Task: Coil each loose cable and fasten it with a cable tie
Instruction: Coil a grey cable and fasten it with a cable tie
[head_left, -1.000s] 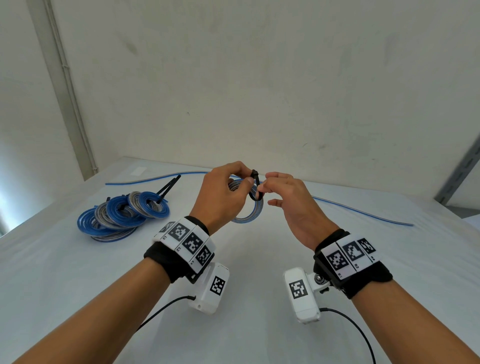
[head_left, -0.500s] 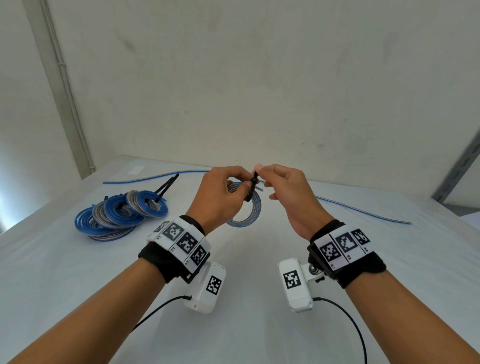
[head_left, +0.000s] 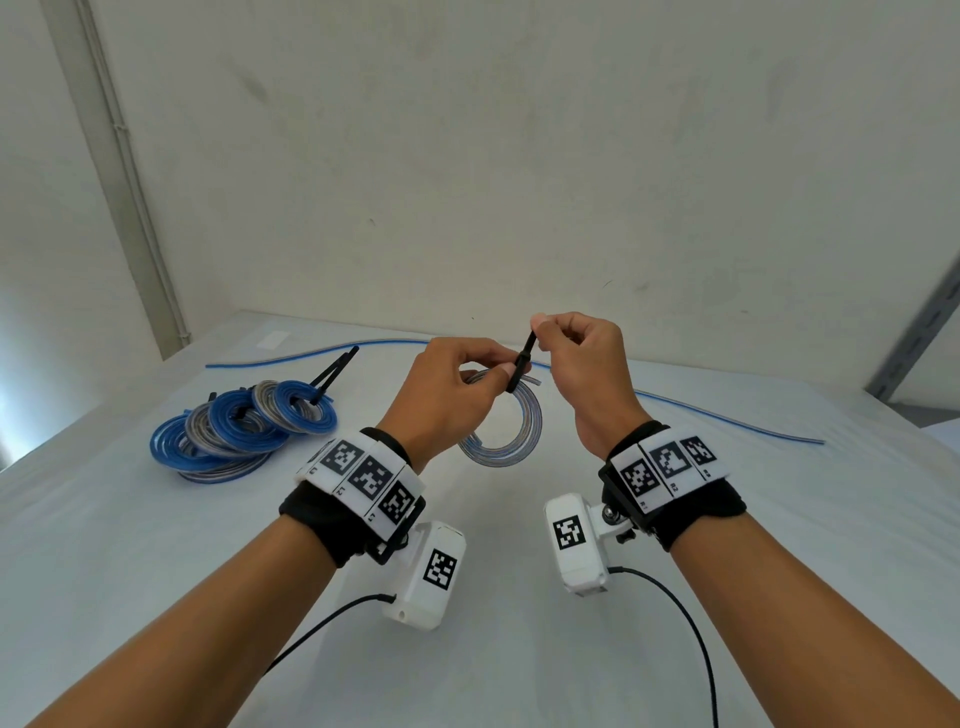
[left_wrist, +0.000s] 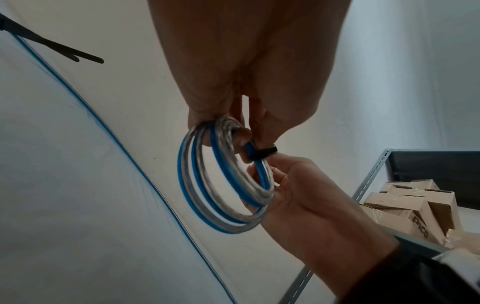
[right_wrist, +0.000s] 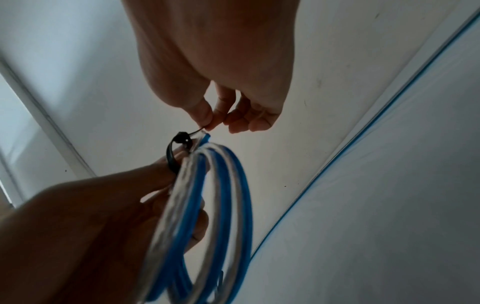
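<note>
A coiled blue-and-silver cable (head_left: 511, 426) hangs in the air above the white table (head_left: 519, 649), held at its top by my left hand (head_left: 457, 387). A black cable tie (head_left: 521, 361) loops round the coil's strands there. My right hand (head_left: 576, 353) pinches the tie's free tail between thumb and forefinger, up and to the right of the coil. In the left wrist view the coil (left_wrist: 223, 185) and the tie's band (left_wrist: 263, 154) show below my left fingers. The right wrist view shows the tie's head (right_wrist: 182, 139), the taut tail and the coil (right_wrist: 207, 216).
A pile of tied blue and silver coils (head_left: 239, 431) lies at the left of the table with spare black ties (head_left: 335, 371) behind it. A long loose blue cable (head_left: 727, 418) runs along the table's back. A metal shelf with cardboard boxes (left_wrist: 410, 205) stands at the right.
My right hand has risen up and to the right, drawing the tie's tail out straight. The tie's loop round the coil has shrunk. My left hand stays put on the coil.
</note>
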